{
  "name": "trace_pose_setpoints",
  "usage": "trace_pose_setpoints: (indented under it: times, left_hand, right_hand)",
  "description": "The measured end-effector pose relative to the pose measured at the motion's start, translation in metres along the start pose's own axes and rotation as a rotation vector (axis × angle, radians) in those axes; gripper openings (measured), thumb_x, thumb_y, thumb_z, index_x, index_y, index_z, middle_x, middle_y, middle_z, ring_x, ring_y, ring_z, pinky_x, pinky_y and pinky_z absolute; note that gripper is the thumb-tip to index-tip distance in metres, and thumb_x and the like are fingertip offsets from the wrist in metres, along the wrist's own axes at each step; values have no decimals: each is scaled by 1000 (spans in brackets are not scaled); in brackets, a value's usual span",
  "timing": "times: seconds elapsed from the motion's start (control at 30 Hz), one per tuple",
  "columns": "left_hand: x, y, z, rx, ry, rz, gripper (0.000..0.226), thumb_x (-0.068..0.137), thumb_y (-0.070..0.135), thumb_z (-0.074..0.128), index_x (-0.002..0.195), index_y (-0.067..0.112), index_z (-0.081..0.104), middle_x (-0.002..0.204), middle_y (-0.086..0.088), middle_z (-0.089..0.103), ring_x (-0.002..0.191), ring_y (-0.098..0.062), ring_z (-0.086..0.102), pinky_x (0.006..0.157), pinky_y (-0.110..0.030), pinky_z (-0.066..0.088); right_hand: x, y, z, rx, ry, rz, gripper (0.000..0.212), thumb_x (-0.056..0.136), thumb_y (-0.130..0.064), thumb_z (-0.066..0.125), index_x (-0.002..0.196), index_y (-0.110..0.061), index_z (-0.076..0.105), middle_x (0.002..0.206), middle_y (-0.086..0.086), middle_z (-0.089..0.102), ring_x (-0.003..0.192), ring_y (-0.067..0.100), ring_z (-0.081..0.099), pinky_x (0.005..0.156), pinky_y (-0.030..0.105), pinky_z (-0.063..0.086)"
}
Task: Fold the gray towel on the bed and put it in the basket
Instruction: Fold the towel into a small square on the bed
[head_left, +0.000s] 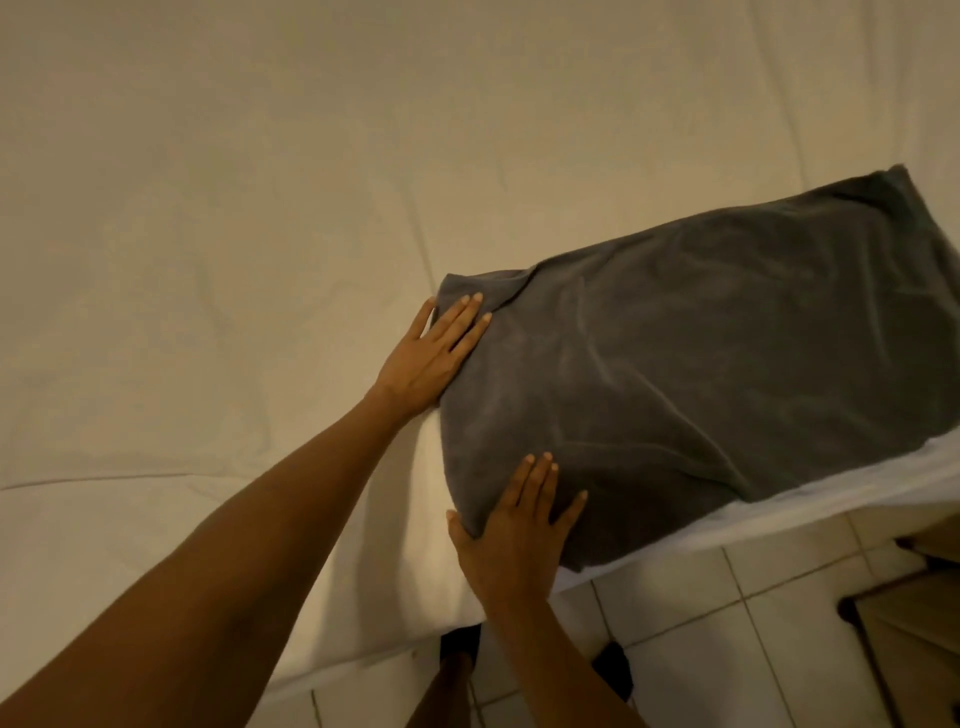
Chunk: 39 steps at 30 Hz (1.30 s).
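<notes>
Head view, item one: we are pressing our left hand (434, 358) flat on the far left corner of the gray towel (701, 358), fingers straight and slightly spread, thumb lying off the cloth on the bed (208, 260). Item two: we are laying our right hand (514, 535) on the near left corner, fingers straight on top, thumb tucking at the towel's edge; neither hand is gripping anything. Both arms are reaching forward, the left stretched long, the right bent close. Item three: the towel is lying along the near edge of the bed, creased, its near edge reaching the mattress edge above the tiled floor (727, 649). Risks, as we are judging them: a careless pull could be dragging the cloth off the edge onto the tiles; folding over unsmoothed creases could be giving a lumpy, crooked fold. No basket is showing.
</notes>
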<state>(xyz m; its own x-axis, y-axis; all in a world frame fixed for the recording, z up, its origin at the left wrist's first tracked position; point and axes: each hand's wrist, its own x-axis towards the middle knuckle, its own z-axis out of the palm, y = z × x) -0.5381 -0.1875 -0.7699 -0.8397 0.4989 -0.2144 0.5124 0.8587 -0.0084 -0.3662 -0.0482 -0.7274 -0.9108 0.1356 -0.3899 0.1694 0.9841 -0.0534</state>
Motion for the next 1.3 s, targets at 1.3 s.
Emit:
trace_pose_setpoints:
  times: [1.3]
  left_hand:
    - [127,96,-201,65,43,80,46,96,30,51,138,13,44,152,-9,36,146,-24,23,121,-51,-2]
  right_hand:
    - [45,201,-165,29,231,182,60,60,-31,84,112,-6,69,140,25,46,132,41,41,107,65,20]
